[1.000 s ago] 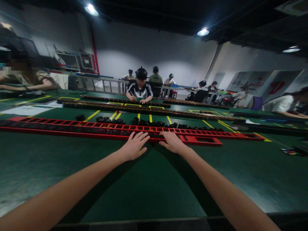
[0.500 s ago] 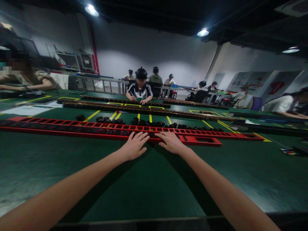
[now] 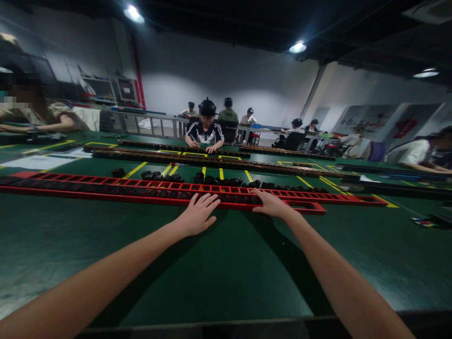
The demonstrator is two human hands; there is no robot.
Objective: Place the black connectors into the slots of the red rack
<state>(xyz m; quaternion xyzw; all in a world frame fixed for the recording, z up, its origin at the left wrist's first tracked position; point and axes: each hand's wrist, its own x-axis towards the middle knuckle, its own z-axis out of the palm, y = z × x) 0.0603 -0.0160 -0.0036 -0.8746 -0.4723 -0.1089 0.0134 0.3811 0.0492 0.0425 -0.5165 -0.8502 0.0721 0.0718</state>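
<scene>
Two long red slotted frames lie side by side across the table. Black square parts fill many slots of the near red frame. My left hand rests palm down at its near edge, fingers spread over the black parts. Farther right, my right hand spans the same frame, its fingers bent over the top and its thumb apart at the near side. No lifted part shows in either hand; what lies under the right fingers is hidden. The far red frame shows bare slots.
Loose black parts lie behind the frames on the green table, among yellow tape lines. Long brown-black strips stretch farther back. A co-worker sits opposite. Dark bars and coloured wires are at the right.
My right hand has slid rightward along the near red frame, uncovering black parts between the hands, and its fingers have bent over the frame. My left hand has stayed in place.
</scene>
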